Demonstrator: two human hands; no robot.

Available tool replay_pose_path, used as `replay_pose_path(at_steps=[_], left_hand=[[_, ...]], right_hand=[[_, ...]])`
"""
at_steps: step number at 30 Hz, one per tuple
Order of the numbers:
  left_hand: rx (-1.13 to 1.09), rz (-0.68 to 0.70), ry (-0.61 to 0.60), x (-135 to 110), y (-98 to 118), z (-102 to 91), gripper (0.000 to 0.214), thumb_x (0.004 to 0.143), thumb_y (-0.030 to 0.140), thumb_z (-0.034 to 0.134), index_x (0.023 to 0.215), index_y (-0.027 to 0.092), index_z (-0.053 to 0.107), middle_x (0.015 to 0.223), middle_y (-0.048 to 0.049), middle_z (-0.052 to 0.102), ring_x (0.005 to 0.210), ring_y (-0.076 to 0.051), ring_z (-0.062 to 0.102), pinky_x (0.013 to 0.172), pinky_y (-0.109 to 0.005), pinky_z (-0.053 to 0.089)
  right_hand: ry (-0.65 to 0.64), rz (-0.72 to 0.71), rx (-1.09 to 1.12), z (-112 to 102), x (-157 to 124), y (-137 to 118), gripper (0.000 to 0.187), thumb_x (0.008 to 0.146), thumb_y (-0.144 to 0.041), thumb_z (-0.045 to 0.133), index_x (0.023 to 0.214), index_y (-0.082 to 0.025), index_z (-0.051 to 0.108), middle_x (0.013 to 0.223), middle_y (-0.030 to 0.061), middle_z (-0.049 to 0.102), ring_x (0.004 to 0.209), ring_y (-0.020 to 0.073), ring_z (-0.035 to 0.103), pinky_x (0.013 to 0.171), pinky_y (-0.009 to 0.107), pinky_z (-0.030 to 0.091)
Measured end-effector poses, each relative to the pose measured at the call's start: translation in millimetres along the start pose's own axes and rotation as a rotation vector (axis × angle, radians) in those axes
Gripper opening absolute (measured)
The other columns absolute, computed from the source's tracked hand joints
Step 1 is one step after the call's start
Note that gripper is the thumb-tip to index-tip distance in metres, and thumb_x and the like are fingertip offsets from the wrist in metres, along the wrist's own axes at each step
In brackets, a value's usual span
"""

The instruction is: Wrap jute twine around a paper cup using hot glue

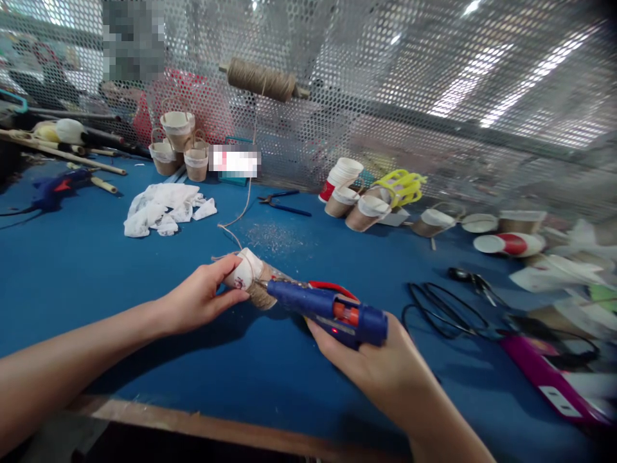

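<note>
Cup (247,271) and glue gun (332,312) over table (120,283).
Cup is pinched sideways by left hand (202,299); gun is clasped in curled right hand (373,366), nozzle laid against twine (263,296).

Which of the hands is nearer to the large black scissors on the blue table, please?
Right. The right hand, gripping the blue glue gun, sits just left of the scissors; the left hand, holding the twine-wrapped cup, is farther left, beyond the gun.

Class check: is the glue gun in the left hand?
No, the right hand grips the glue gun; the left hand holds the twine-wrapped paper cup.
</note>
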State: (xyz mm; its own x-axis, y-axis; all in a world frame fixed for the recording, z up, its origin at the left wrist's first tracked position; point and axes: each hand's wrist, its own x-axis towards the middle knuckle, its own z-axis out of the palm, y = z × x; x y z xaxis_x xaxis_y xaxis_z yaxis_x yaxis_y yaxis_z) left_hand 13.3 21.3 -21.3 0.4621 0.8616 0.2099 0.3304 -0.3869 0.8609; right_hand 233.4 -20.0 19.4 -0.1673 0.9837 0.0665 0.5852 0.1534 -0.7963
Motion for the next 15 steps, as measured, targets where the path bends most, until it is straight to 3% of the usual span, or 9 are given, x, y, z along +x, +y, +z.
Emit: replay_pose_path(at_steps=[8,15], left_hand=[[0.025,0.031,0.006,-0.7,0.6,-1.4,0.016,0.082,0.023,0.048,0.096,0.016,0.05,0.091,-0.0058,0.056,0.081,-0.016,0.054,0.074,-0.03,0.045],[0.084,0.083,-0.024,-3.5,1.6,-3.3,0.014,0.083,0.023,0.047,0.094,0.014,0.049,0.084,-0.0045,0.057,0.075,-0.015,0.054,0.069,-0.028,0.044]], right_hand=[[-0.005,-0.009,-0.051,-2.0,2.5,-2.0,0.008,0.07,-0.026,0.059,0.072,-0.019,0.06,0.067,0.0014,0.067,0.062,0.0182,0.063,0.058,0.026,0.052],[0.041,0.04,-0.072,-14.3,7.8,1.2,0.01,0.069,-0.03,0.061,0.063,-0.022,0.057,0.052,-0.0012,0.058,0.046,0.0167,0.055,0.042,0.027,0.047]])
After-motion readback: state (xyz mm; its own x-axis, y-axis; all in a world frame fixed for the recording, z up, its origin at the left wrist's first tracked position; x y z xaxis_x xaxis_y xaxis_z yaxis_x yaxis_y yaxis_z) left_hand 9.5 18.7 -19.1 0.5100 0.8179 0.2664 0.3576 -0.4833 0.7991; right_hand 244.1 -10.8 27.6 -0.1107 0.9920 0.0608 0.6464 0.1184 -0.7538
